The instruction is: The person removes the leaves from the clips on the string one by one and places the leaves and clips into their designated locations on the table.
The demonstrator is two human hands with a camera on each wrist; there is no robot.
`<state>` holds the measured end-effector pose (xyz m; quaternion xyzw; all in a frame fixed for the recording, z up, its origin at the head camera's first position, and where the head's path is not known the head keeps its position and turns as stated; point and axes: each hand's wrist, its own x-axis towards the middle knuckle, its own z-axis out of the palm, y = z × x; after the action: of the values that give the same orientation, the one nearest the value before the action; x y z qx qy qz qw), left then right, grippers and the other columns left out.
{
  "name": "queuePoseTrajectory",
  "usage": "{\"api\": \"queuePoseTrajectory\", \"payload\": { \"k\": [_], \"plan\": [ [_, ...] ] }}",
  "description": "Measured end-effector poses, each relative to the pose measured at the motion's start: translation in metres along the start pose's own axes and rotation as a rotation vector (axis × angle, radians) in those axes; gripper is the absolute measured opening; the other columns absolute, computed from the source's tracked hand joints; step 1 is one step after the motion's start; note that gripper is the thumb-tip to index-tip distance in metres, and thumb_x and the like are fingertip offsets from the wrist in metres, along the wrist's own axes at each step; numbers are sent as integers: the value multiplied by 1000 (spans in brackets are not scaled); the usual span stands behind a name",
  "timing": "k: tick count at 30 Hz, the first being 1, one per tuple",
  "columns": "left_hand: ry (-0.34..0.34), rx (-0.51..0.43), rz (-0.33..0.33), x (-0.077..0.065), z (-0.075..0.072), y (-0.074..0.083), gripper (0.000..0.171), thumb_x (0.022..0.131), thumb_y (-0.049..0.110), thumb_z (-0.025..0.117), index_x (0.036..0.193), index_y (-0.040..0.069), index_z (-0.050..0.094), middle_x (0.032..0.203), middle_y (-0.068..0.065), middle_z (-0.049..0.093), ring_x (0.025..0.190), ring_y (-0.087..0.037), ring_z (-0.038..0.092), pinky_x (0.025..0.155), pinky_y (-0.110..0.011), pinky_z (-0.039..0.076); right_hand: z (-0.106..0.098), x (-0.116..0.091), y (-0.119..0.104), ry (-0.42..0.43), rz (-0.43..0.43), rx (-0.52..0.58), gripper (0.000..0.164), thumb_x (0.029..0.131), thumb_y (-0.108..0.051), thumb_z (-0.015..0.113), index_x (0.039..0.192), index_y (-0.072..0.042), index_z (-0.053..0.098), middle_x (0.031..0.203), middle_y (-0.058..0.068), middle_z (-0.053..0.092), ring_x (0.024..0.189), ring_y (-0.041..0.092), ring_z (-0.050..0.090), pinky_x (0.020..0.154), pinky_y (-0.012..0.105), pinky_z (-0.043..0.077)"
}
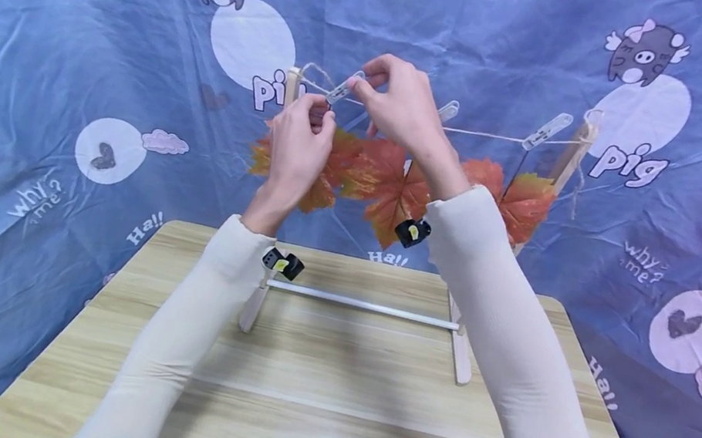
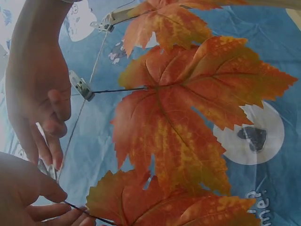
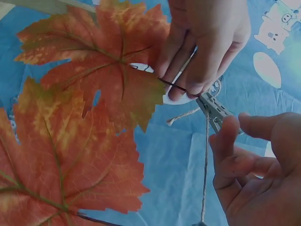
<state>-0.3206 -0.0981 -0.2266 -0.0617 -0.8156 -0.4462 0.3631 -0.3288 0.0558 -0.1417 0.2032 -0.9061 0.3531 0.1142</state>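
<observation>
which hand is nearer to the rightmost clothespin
Right: the right hand is to the left of the rightmost clothespin, not touching it; the left hand is farther left, at the leftmost clothespin.

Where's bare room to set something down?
Bare tabletop lies between the sleeves, in front of the white rod, and outside the left sleeve. Crowded: the left end of the string, with left hand, right hand and clip above leaves.

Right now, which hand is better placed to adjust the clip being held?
Probably the right hand: it pinches the clip by its handle end. The left hand is occupied, holding the dark stem of a leaf near the clip's other end.
</observation>
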Motion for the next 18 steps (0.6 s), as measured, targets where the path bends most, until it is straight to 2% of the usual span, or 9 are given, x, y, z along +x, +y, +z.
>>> {"api": "queuePoseTrajectory", "payload": {
  "k": [4,10,13,18],
  "plan": [
    [6,3,-10,1,4,-2,23,107,16,63,121,2,74,112,-13,80,99,-24,76,92,-35,63,0,1,1,16,11,51,44,107,-40,65,142,-13,62,134,3,73,66,20,74,99,24,58],
    [29,-21,11,3,5,-7,21,107,16,64,116,1,77,107,-13,81,95,-23,76,89,-34,62,1,4,1,20,22,89,46,106,-40,66,145,-16,63,140,3,70,64,17,73,92,25,60],
    [34,-32,15,4,5,-8,21,107,15,64,114,1,77,106,-13,81,94,-23,77,88,-34,62,2,5,1,34,12,105,39,106,-35,67,139,-15,68,135,3,73,63,16,72,81,26,62],
    [36,-36,20,4,6,-9,19,106,14,65,111,0,78,104,-13,81,93,-23,77,88,-33,62,3,6,2,56,22,115,30,105,-32,70,130,-16,73,123,2,78,60,14,70,65,28,58]
  ]
}}
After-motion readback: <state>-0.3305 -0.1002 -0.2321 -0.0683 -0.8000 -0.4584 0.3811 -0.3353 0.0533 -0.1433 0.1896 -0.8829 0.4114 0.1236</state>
